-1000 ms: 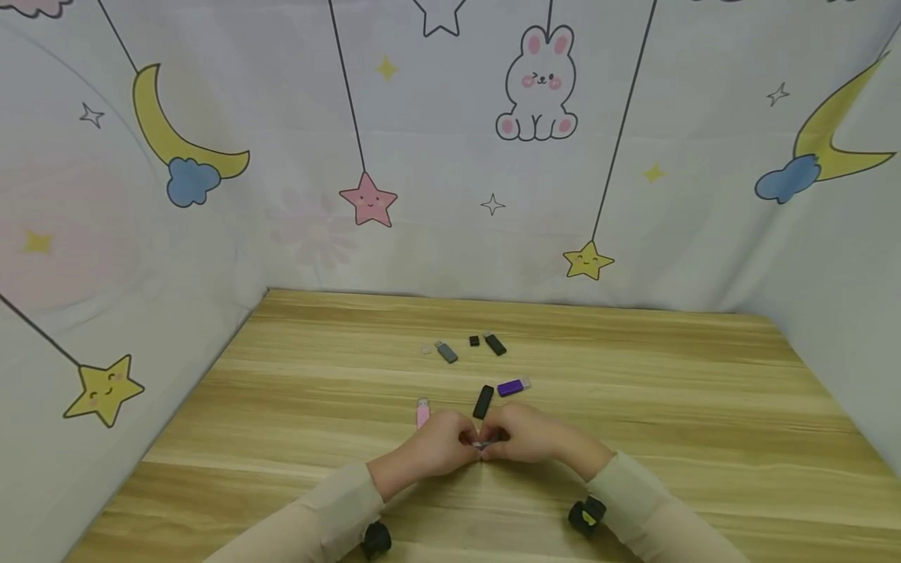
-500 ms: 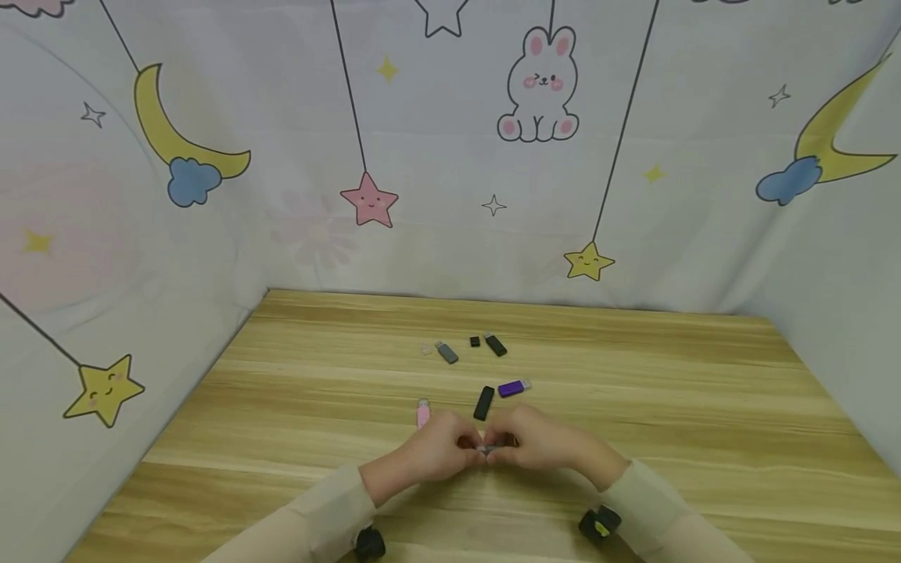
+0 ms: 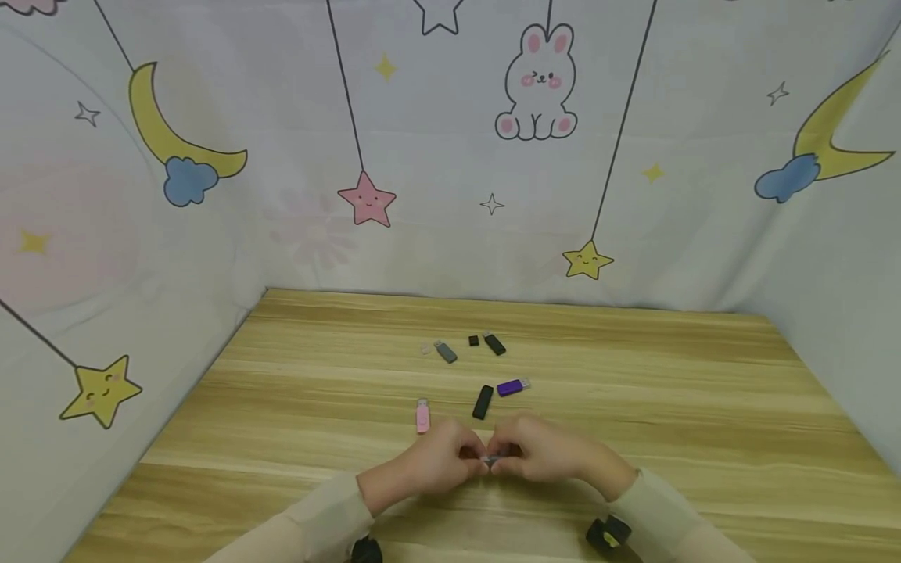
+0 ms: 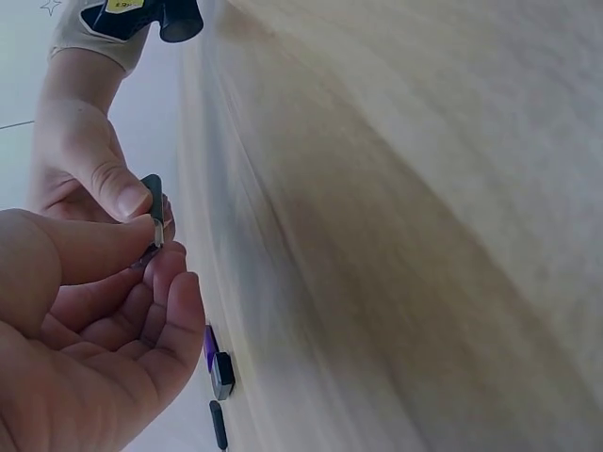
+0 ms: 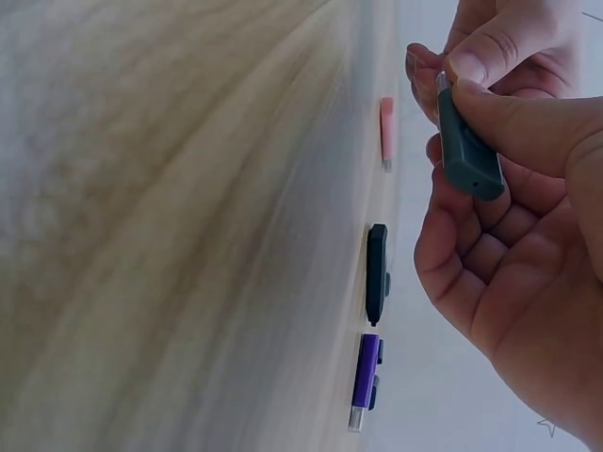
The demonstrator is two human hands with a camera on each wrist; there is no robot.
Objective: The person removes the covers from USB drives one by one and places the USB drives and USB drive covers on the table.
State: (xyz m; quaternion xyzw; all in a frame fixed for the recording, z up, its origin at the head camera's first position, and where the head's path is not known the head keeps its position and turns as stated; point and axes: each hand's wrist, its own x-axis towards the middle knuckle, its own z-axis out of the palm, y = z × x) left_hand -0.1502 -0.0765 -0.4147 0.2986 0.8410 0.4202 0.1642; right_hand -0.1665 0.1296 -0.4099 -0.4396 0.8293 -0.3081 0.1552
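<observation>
Between thumb and fingers, my right hand (image 3: pixel 542 447) grips the body of a dark grey-green USB stick (image 5: pixel 468 155). Facing it, my left hand (image 3: pixel 443 457) pinches the light, shiny tip of the same stick; whether that tip is the metal plug or a clear cap cannot be told. Both hands meet just above the table's near middle, fingertips almost touching. Beyond them lie a pink USB stick (image 3: pixel 422 416), a black USB stick (image 3: pixel 482 402) and a purple USB stick (image 3: pixel 513 387) with its plug bare.
Farther back on the wooden table (image 3: pixel 338 375) lie a grey USB stick (image 3: pixel 446 352) beside a small clear cap (image 3: pixel 425 349), and another black USB stick (image 3: pixel 495 343) beside a small black cap (image 3: pixel 474 341). A printed cloth (image 3: pixel 450 156) hangs behind the table.
Both hands have shifted slightly toward me and to the right, still together on the USB stick. The pink USB stick now shows in full. The other sticks lie where they were.
</observation>
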